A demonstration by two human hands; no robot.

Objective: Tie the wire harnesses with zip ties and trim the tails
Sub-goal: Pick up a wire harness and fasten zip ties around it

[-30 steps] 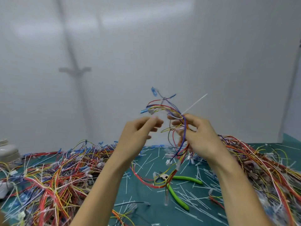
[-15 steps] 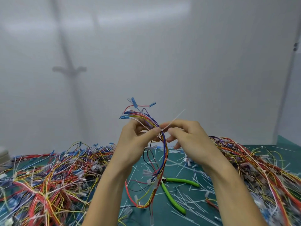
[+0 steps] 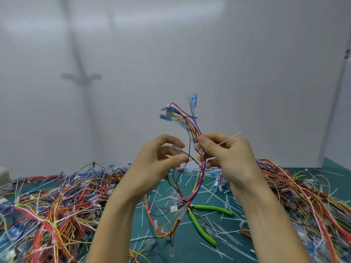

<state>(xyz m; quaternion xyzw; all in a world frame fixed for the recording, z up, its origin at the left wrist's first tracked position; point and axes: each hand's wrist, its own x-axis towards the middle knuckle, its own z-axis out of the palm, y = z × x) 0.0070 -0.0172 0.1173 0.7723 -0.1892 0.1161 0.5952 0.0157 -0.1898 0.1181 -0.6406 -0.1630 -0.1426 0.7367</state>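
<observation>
Green and littered, the surface [image 3: 190, 251] lies well below the work. We hold the wire harness [image 3: 197, 130] up in the air between our hands, with its blue-sleeved terminals fanning out above and its coloured wires hanging down until the lowest loop reaches the surface. Our right hand [image 3: 226, 154] pinches the bundle, thumb pressed against the wires. The zip tie [image 3: 230, 138] sits in the same pinch, its pale tail sticking out up and to the right; its head is hidden. Our left hand [image 3: 157, 160] is just beside, fingers curled near a stray black wire and a pale connector. Blur hides whether it actually grips either.

We judge the step to be cinching the tie. To do it well, we should first gather the stray black wire into the bundle and lay the wires parallel under the thumb. Then we pull the tail straight through until it is snug, without biting the insulation. Trimming is not yet done, and the green-handled cutters [image 3: 212, 207] lie on the surface beneath the harness.

White cut-off tails [image 3: 224, 230] are scattered around the cutters. A heap of harnesses [image 3: 57, 202] sprawls to the left and another heap [image 3: 303, 196] to the right. Behind everything stands a plain pale wall [image 3: 190, 54] crossed by a faint shadow.
</observation>
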